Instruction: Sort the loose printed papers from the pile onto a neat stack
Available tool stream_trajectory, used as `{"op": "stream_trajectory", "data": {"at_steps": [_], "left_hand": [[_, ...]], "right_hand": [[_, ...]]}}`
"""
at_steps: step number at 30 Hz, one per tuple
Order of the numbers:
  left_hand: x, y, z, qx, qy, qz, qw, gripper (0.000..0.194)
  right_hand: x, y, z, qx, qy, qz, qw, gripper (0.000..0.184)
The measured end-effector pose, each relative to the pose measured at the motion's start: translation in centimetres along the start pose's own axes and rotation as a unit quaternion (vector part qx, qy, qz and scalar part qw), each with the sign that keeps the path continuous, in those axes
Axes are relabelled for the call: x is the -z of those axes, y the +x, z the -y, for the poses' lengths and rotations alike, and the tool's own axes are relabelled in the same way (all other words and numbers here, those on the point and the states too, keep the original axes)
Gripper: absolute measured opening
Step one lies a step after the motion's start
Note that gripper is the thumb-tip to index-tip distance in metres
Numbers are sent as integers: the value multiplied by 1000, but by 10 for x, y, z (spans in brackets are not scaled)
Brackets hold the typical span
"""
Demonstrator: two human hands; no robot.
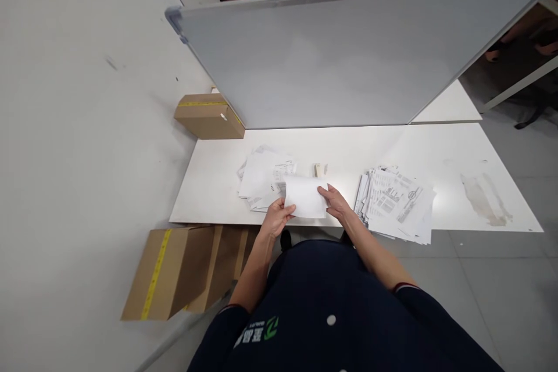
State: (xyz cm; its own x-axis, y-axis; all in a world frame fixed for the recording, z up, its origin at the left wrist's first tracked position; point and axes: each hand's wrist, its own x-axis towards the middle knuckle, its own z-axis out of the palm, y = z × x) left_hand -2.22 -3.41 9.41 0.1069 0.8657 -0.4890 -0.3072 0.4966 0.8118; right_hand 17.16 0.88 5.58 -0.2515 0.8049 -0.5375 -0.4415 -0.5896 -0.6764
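Observation:
Between my hands, over the front edge of the white table (444, 180), I hold a blank-faced sheet of paper (306, 196). My left hand (278, 215) pinches its lower left corner, thumb on top. At the right side, my right hand (335, 200) grips the edge with the thumb laid over the paper. A loose pile of papers (259, 171), some printed, lies just beyond my left hand. To the right of my right hand sits a thicker pile of printed papers (399, 200), partly overhanging the table edge. Beyond the held sheet is a small beige object (318, 170).
A large whiteboard (314, 64) stands along the table's back. One cardboard box (209, 117) rests at the table's left end against the wall; more cardboard boxes (168, 270) stand on the floor at front left. A torn tape-like patch (486, 197) marks the right end.

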Motion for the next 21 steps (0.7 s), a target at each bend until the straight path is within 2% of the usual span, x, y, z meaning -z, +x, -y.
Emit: {"op": "stream_trajectory", "data": {"at_steps": [2, 4, 9, 11, 16, 18, 21], "left_hand": [[5, -2, -1, 26, 44, 54, 997, 63], [7, 0, -5, 38, 75, 73, 994, 63], [-2, 16, -8, -9, 73, 1, 997, 50], [-7, 22, -5, -33, 84, -12, 996, 42], [-20, 26, 0, -69, 104, -44, 991, 35], [-23, 25, 1, -89, 94, -54, 990, 35], [-25, 22, 1, -99, 88, -56, 990, 39]], "right_hand": [[6, -5, 4, 41, -20, 13, 999, 40], [12, -12, 6, 56, -49, 35, 997, 40], [25, -23, 7, 46, -128, 58, 989, 35], [27, -23, 9, 67, -138, 36, 987, 36], [26, -18, 15, 167, -124, -101, 973, 36], [23, -18, 17, 187, -120, -119, 968, 36], [19, -21, 20, 191, -122, -114, 967, 34]]}}
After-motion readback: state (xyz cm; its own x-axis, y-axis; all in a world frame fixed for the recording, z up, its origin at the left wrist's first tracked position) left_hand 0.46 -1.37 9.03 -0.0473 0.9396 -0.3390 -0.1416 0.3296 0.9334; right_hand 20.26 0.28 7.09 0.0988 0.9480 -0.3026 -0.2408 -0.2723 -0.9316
